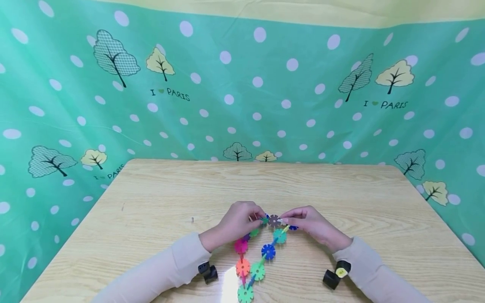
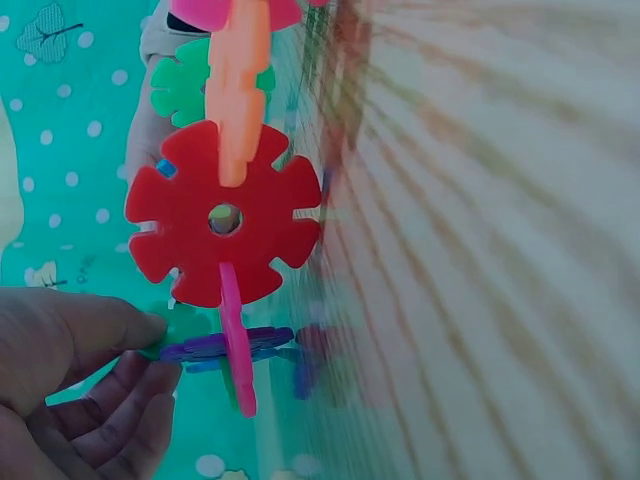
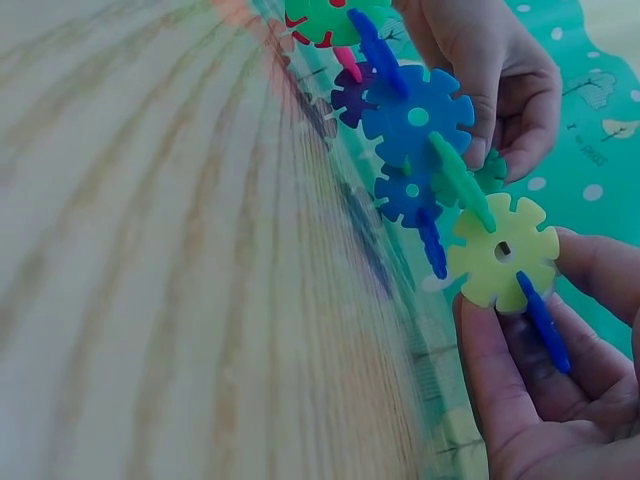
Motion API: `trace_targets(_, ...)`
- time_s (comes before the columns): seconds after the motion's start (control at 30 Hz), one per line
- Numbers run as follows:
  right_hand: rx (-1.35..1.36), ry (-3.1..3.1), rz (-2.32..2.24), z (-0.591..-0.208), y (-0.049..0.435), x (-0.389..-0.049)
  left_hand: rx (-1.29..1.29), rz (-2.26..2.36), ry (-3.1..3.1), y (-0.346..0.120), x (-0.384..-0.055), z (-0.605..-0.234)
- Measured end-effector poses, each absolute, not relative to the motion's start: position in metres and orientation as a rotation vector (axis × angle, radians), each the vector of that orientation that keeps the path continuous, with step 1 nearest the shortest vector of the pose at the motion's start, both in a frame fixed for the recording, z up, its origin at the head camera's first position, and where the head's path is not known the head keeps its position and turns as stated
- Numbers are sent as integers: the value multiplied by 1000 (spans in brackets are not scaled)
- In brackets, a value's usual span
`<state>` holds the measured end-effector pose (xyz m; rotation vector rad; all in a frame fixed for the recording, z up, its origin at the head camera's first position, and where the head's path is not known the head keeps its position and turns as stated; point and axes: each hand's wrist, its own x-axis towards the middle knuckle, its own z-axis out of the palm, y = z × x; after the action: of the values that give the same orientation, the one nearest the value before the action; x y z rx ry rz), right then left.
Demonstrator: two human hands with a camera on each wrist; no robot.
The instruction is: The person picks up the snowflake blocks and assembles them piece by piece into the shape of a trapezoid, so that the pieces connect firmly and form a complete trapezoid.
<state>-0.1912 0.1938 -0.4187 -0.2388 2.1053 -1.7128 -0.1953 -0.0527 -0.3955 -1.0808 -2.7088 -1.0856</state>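
Observation:
A chain of slotted plastic flower discs, joined edge to edge, runs in a narrow loop over the table. My left hand (image 1: 242, 219) pinches a small green disc (image 1: 264, 221) at the far end of the chain. Beside it sits a brown disc (image 1: 274, 221) facing upward. From the other side my right hand (image 1: 312, 223) pinches a white piece (image 1: 280, 220) at the brown disc's edge. In the right wrist view a yellow disc (image 3: 480, 260) and a blue disc (image 3: 545, 325) partly cover the right hand's fingers. A red disc (image 2: 175, 220) stands large in the left wrist view.
The chain's near end is a green disc (image 1: 245, 293) by the front of the wooden table (image 1: 170, 189). A green dotted curtain (image 1: 242, 84) hangs behind. Small black devices (image 1: 209, 272) are strapped at both wrists.

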Motion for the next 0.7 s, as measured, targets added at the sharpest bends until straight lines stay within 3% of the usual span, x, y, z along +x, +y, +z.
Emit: trace_targets(0.7,-221,2128,-1692,-418,194,-192,-1064,-1072,-2710,-53,-196,-397)
